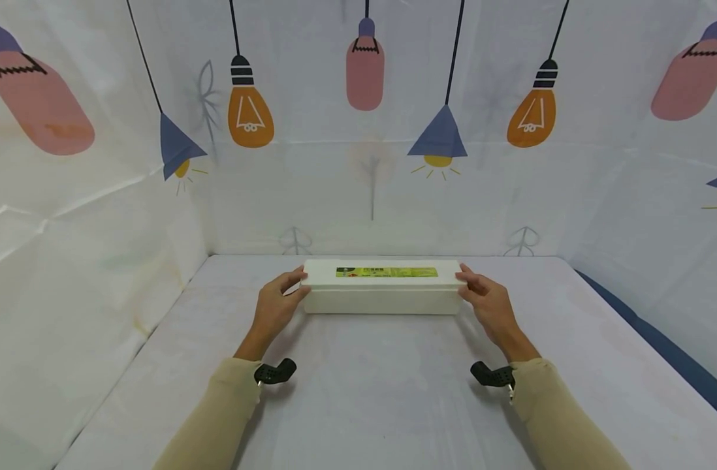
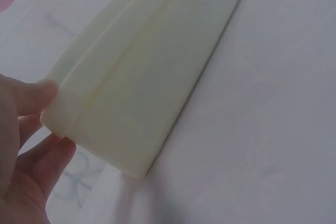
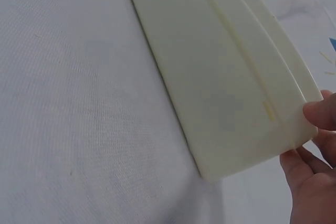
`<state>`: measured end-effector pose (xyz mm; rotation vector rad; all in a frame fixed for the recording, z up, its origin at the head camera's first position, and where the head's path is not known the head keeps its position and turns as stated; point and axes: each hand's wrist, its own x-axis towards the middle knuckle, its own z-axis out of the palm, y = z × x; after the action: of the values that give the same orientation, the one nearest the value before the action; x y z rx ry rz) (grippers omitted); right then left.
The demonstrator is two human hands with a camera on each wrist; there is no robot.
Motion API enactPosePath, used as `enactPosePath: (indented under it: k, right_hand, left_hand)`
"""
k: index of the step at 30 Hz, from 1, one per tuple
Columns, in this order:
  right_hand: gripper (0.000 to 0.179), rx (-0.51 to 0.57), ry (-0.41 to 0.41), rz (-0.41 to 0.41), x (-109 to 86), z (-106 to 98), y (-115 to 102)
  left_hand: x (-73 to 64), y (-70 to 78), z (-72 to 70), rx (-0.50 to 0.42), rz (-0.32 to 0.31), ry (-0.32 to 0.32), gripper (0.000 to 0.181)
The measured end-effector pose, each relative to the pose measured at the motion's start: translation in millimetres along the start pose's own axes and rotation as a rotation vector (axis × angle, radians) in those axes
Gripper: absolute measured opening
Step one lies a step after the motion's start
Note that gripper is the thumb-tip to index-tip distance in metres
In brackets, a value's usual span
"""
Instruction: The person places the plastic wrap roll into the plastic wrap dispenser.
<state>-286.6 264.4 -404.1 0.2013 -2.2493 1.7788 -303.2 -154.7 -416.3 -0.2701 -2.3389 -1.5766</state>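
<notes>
A long white lidded box (image 1: 382, 301) lies crosswise on the white-covered table, with a yellow-green label (image 1: 388, 272) on its top. My left hand (image 1: 274, 305) grips its left end at the lid, thumb on the near side. At the opposite end my right hand (image 1: 491, 309) holds the lid edge the same way. In the left wrist view, fingertips press the corner of the box (image 2: 136, 87) just under the lid's rim. The right wrist view shows thumb and fingers pinching the other corner of the box (image 3: 210, 77). The lid sits on the box; its contents are hidden.
A white cloth with printed lamps and bulbs (image 1: 251, 116) hangs behind the table and along both sides. The table's white cover (image 1: 382, 391) stretches around the box. A dark blue strip (image 1: 652, 333) runs along the right edge. Black wrist devices (image 1: 276, 372) sit at both cuffs.
</notes>
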Motion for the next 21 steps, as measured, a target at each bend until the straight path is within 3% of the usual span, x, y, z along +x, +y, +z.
enactPosePath:
  k: [12, 21]
  right_hand:
    - [0.036, -0.036, 0.013, 0.042, -3.9, -1.1, 5.6]
    - [0.038, -0.067, 0.010, 0.021, 0.1, -3.6, 6.3]
  left_hand:
    - [-1.0, -0.1, -0.5, 0.013, 0.028, 0.000, 0.029]
    - [0.1, 0.7, -0.3, 0.030, 0.005, -0.022, 0.034]
